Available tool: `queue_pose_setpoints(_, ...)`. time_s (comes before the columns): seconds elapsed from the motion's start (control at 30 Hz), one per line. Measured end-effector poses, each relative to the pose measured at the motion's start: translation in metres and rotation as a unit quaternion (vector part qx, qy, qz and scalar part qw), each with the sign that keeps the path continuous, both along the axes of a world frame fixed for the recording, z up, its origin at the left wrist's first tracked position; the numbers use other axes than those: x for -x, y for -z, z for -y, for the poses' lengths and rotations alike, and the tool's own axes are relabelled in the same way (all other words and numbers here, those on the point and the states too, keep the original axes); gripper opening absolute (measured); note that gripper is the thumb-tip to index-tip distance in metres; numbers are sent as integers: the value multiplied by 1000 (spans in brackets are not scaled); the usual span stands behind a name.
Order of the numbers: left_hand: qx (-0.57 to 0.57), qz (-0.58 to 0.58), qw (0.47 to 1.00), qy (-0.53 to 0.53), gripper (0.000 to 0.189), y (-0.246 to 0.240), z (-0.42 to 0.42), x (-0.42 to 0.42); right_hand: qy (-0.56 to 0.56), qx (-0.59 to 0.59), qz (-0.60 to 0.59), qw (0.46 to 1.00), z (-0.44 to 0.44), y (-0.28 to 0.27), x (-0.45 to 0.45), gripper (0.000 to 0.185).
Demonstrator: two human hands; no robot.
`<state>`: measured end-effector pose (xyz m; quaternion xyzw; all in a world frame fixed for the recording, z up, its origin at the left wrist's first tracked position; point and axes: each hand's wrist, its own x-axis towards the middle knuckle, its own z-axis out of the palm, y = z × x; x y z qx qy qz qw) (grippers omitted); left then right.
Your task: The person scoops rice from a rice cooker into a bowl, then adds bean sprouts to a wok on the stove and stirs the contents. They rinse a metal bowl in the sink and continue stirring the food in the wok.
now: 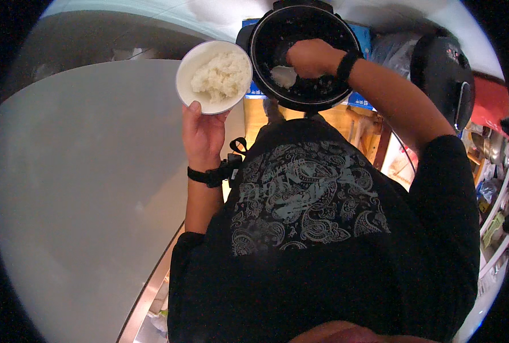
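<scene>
My left hand [205, 133] holds a white bowl [185, 81] by its near rim, thumb on the edge. Cooked white rice [224, 77] is heaped in the bowl. Just right of it stands a black cooking pot [276, 34], its mouth facing up. Inside the pot is my right hand [312, 58], closed around something whose handle is hidden by the fingers. A pale, rounded scoop head [283, 77] shows beside that hand, low in the pot. Bits of rice cling to the dark inner wall and bottom.
The pot stands on a blue box [361, 100]. To its right are a clear plastic bag [391, 51] and a black appliance [443, 81] with a handle. A large grey-white surface [87, 171] spans the left side. Shelves with kitchen items [494, 223] line the far right.
</scene>
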<state>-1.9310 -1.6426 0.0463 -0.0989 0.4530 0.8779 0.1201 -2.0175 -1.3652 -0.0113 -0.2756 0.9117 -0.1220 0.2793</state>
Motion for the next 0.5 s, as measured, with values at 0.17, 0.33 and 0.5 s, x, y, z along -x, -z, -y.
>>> queue_pose_setpoints(0.17,-38,-10,999,9,61,7,2,2,-9,40,-31,999,-24,-29,-2,22)
queue_pose_setpoints(0.33,-33,-17,999,6,61,10,4,3,-4,-54,-62,997,-33,-15,6,22)
queue_pose_setpoints(0.5,-23,-12,1000,7,60,13,8,4,-11,-82,-28,996,-13,19,4,21)
